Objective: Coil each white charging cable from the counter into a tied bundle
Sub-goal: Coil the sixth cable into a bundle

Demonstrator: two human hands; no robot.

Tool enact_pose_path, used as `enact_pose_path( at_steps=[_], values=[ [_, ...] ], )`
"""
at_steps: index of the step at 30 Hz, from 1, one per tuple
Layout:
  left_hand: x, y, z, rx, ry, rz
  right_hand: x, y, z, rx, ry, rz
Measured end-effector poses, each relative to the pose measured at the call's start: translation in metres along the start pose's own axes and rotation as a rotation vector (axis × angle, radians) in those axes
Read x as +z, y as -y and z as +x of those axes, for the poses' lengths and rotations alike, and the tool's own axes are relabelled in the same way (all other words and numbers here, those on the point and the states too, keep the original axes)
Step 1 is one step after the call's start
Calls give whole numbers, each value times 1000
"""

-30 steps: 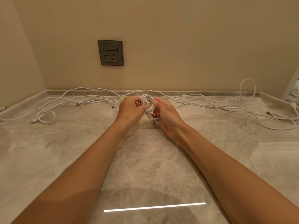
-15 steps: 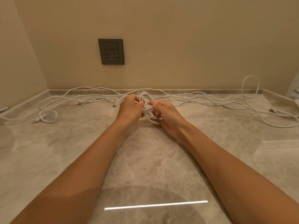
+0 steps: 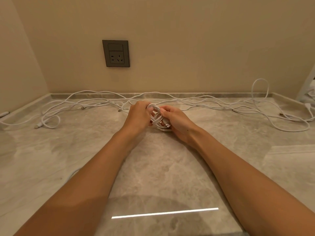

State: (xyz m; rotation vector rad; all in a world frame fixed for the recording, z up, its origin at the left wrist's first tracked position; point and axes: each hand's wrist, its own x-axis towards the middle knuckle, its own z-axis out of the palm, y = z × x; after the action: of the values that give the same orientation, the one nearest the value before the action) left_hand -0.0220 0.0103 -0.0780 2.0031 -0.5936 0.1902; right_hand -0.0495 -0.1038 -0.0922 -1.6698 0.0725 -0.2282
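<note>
The bundle [image 3: 157, 118] of white cable should be light, soft and springy. Its loops would likely spring open if let go, so the best hold is a pinch across the middle, where the wrapped turns bind the loops, with the free end kept taut. The smooth sheath looks a little slippery.

It is a small coil of several thin white loops with turns wound across its waist, and a metal-tipped plug [image 3: 167, 125] sticks out at its near right side. It is low over the middle of the table [image 3: 153, 167], between 2 hands; I cannot tell whether it touches.

The left hand [image 3: 139, 116] grips the far left loops with curled fingers. The right hand [image 3: 176, 120] pinches the right side by the plug.

Beyond, loose cables [image 3: 102, 104] sprawl along the far edge, below a grey wall socket [image 3: 116, 53].
</note>
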Motion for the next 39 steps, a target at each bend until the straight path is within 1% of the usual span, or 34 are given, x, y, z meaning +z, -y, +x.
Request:
enact_pose_path(
  at_steps=[3,5,10,16,19,24,27,31,34,37,39],
  values=[
    [-1,-8,1,1,24,8,-2,8,-4,40,-85,29],
    [-3,-18,4,-9,20,-19,-6,16,-11,53,-108,61],
    [-2,-50,-5,-52,65,-108,-33,35,-47,3,-61,68],
    [27,-90,-53,-61,103,-210,-68,47,-113,-27,-184,-23],
    [47,-111,-83,-36,162,-248,-89,47,-154,-41,-247,-75],
    [96,-151,-145,-19,306,-268,-138,38,-237,-31,-319,-171],
    [132,-174,-183,-29,403,-288,-170,23,-288,6,-374,-216],
    [187,-196,-229,-40,547,-291,-211,-8,-351,79,-451,-178],
    [229,-202,-261,-39,680,-224,-238,-36,-393,170,-511,-192],
    [268,-202,-290,-49,771,-171,-258,-66,-428,275,-549,-206],
    [294,-200,-309,-66,837,-137,-270,-89,-448,351,-583,-173]
  ],
)
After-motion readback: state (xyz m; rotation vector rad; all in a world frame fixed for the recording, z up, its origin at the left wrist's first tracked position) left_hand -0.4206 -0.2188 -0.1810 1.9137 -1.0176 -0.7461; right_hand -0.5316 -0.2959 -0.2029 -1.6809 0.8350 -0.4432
